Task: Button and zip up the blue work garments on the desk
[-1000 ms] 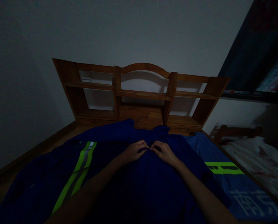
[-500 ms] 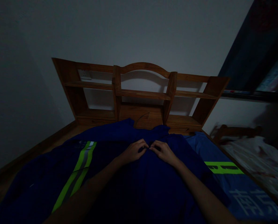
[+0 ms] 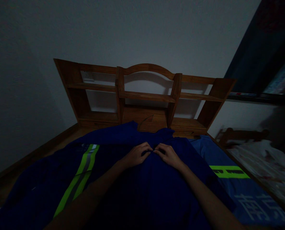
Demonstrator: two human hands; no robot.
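Observation:
A dark blue work jacket (image 3: pixel 154 188) lies spread out in front of me, its collar toward the wooden shelf unit and a yellow-green reflective stripe crossing its left part. My left hand (image 3: pixel 138 154) pinches the cloth at the jacket's front, just below the collar. Close beside it, my right hand (image 3: pixel 167 154) pinches the same spot from the other side, fingertips almost touching. Whatever small fastening may lie between the fingertips is too dark to make out.
A wooden desk-top shelf unit (image 3: pixel 147 95) stands behind the jacket against the wall. To the right lies a lighter blue garment (image 3: pixel 230 188) with a reflective band and white characters. White plastic sheeting (image 3: pixel 269 163) is at the far right, under a dark curtain (image 3: pixel 257 41).
Almost nothing differs. Both hands keep their pinch at the jacket front, with only a very slight shift of the fingers.

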